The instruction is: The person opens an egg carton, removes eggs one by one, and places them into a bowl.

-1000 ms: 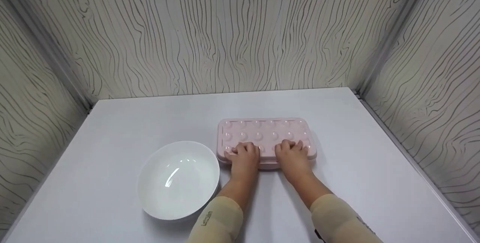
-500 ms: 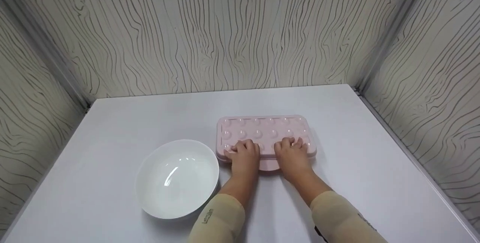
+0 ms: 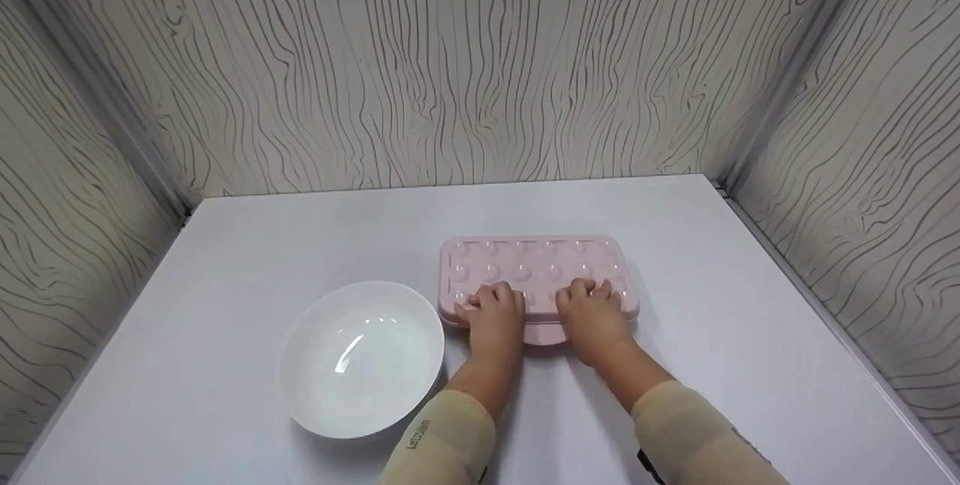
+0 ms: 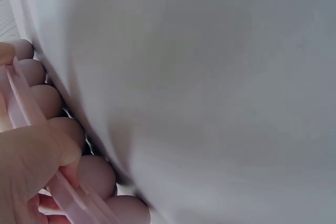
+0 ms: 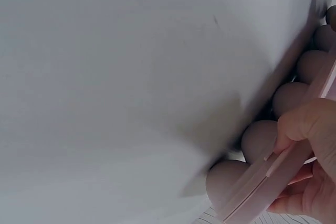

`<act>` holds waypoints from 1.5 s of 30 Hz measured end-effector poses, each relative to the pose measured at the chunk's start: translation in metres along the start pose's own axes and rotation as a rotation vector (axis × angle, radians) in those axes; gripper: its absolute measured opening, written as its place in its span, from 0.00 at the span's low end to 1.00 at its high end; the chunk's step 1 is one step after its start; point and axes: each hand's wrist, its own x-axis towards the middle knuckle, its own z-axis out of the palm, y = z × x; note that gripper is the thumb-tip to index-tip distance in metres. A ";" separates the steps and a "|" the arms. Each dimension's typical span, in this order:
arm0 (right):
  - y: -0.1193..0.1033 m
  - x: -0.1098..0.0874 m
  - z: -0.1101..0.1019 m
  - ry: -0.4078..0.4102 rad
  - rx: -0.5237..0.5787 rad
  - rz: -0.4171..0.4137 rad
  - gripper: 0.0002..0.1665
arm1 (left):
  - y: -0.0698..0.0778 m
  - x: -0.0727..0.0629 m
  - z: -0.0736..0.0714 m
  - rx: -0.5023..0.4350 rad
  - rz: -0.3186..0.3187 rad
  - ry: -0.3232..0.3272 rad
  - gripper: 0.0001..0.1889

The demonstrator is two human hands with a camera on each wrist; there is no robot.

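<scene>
Table (image 3: 720, 365) bears a white bowl (image 3: 361, 365) and, just beside it, a pink lidded tray (image 3: 538, 284) (hard plastic, I'd judge: light, stiff, slick), best held by its front rim (image 3: 542, 317). Left hand (image 3: 497, 322) and right hand (image 3: 596, 322) each grip that rim, narrowly closed, thumbs (image 5: 295, 124) against it, fingers (image 3: 501, 292) curled on top.

The box (image 3: 538, 269) is pink; bowl (image 3: 363, 361) and table (image 3: 217, 305) white; sleeves (image 3: 444, 436) beige; walls (image 3: 480, 73) cream, dark wood-grain lines.

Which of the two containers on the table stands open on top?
The round, glossy white bowl: its inside shows from above. The rectangular pink plastic box has its bumpy lid on.
</scene>
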 end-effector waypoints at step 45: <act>0.123 0.036 -0.088 0.046 0.503 0.003 0.04 | -0.101 0.048 -0.113 -0.412 -0.047 -0.157 0.19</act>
